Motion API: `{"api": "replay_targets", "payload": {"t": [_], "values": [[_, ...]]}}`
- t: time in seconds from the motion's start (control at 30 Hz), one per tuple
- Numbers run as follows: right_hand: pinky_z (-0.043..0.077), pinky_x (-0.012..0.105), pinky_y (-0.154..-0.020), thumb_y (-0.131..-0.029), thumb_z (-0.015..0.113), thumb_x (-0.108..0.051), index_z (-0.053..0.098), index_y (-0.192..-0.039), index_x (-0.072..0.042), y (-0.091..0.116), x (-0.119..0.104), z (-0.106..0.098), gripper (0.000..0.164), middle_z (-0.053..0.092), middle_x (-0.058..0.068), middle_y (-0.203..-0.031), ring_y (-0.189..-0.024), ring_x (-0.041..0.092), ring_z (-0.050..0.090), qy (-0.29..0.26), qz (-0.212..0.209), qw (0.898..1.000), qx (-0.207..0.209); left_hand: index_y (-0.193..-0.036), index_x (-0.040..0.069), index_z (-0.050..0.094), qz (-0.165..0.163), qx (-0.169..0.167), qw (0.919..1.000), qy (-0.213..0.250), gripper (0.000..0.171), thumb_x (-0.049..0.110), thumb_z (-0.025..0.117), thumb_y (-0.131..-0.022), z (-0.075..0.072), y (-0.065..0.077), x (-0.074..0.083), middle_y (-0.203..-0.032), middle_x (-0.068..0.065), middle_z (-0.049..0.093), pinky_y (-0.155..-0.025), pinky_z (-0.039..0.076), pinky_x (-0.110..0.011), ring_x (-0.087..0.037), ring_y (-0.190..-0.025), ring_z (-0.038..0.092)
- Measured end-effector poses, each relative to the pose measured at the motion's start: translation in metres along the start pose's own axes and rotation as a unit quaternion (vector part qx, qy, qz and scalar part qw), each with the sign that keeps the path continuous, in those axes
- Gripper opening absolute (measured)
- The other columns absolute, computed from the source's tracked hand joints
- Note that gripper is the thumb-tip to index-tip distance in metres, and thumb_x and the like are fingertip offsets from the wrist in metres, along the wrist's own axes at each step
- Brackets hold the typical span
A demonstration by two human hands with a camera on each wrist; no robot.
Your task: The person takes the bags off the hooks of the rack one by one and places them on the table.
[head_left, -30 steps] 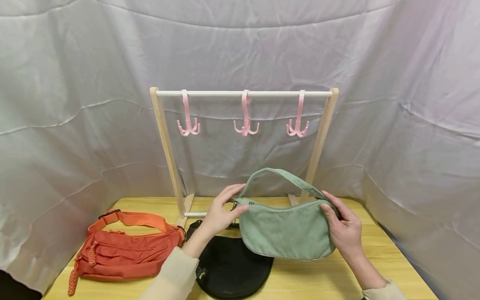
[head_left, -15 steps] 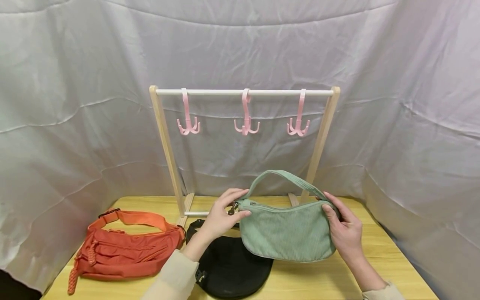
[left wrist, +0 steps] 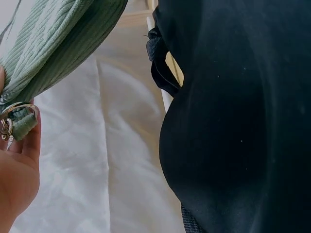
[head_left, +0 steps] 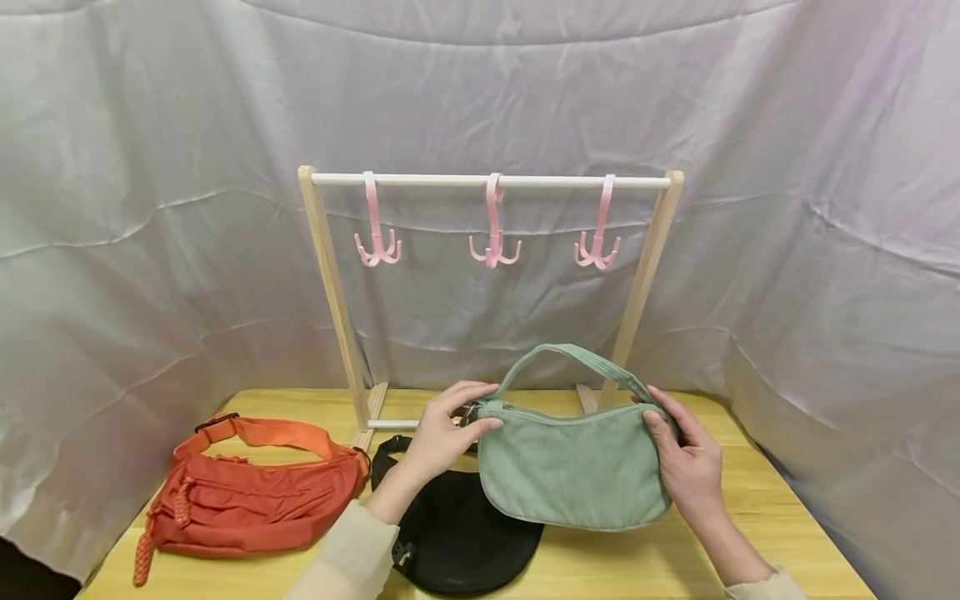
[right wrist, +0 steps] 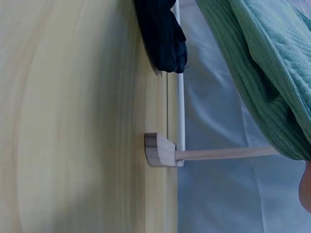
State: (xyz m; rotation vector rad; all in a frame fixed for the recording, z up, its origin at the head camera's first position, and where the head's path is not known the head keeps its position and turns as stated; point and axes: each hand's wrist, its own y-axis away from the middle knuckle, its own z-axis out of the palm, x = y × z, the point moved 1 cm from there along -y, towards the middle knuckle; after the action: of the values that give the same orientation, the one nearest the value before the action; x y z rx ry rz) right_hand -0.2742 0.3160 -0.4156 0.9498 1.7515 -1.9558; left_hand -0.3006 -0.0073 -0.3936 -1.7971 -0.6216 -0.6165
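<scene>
Between both hands, a green corduroy shoulder bag (head_left: 573,471) is held up above the table, its strap (head_left: 577,354) arching over the zipped top. My left hand (head_left: 442,429) pinches the bag's upper left corner between thumb and fingers. Close by that hand, in the left wrist view, is a metal ring (left wrist: 19,109) at the strap's end. My right hand (head_left: 690,462) grips the upper right corner, thumb in front and fingers behind. A black bag (head_left: 465,533) lies on the table below, partly hidden by the left forearm and the green bag.
A red-orange waist bag (head_left: 255,500) lies on the wooden table (head_left: 750,500) at the left. Behind stands a rack with a white bar (head_left: 435,180) and wooden posts, carrying pink hooks (head_left: 493,225). Grey cloth (head_left: 480,100) surrounds the table.
The green bag has sunk slightly, with both hands still holding its upper corners. The left hand has shifted a little at its corner. The head view has tilted slightly.
</scene>
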Motion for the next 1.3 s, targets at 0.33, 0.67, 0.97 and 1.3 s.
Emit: {"api": "replay_targets", "payload": {"t": [0.33, 0.67, 0.97, 1.3], "values": [[0.049, 0.017, -0.085, -0.086, 0.055, 0.017, 0.054, -0.123, 0.015, 0.001, -0.006, -0.006, 0.038, 0.061, 0.034, -0.109, -0.105, 0.018, 0.064, -0.004, 0.022, 1.0, -0.013, -0.118, 0.004, 0.066, -0.004, -0.007, 0.9998, -0.016, 0.04, 0.01, 0.076, -0.08, 0.009, 0.002, 0.001, -0.114, -0.009, 0.064, -0.067, 0.052, -0.031, -0.017, -0.095, 0.061], [0.048, 0.017, -0.086, -0.088, 0.057, 0.012, 0.057, -0.125, 0.008, 0.003, -0.013, -0.017, 0.037, 0.061, 0.033, -0.11, -0.107, 0.018, 0.063, 0.064, 0.063, 0.996, -0.006, -0.116, 0.004, 0.067, 0.013, -0.008, 0.9999, -0.001, 0.039, 0.008, 0.077, -0.078, 0.024, -0.001, 0.007, -0.113, -0.01, 0.065, -0.07, 0.053, -0.035, -0.021, -0.097, 0.062], [0.048, 0.015, -0.085, -0.088, 0.058, 0.011, 0.057, -0.126, 0.007, 0.007, 0.006, -0.039, 0.039, 0.064, 0.027, -0.111, -0.108, 0.016, 0.062, 0.074, 0.07, 0.995, -0.001, -0.116, 0.005, 0.067, 0.007, -0.018, 0.9998, -0.001, 0.039, 0.01, 0.077, -0.078, 0.04, -0.004, 0.013, -0.113, -0.009, 0.066, -0.073, 0.054, -0.033, -0.021, -0.098, 0.063], [0.047, 0.015, -0.084, -0.088, 0.06, 0.006, 0.059, -0.127, 0.0, 0.012, 0.025, -0.065, 0.039, 0.064, 0.023, -0.113, -0.108, 0.015, 0.062, 0.113, 0.085, 0.99, 0.01, -0.117, 0.006, 0.067, -0.022, -0.026, 0.9994, -0.002, 0.04, 0.011, 0.076, -0.079, 0.06, -0.007, 0.02, -0.114, -0.008, 0.066, -0.083, 0.052, -0.032, -0.019, -0.104, 0.062]]}}
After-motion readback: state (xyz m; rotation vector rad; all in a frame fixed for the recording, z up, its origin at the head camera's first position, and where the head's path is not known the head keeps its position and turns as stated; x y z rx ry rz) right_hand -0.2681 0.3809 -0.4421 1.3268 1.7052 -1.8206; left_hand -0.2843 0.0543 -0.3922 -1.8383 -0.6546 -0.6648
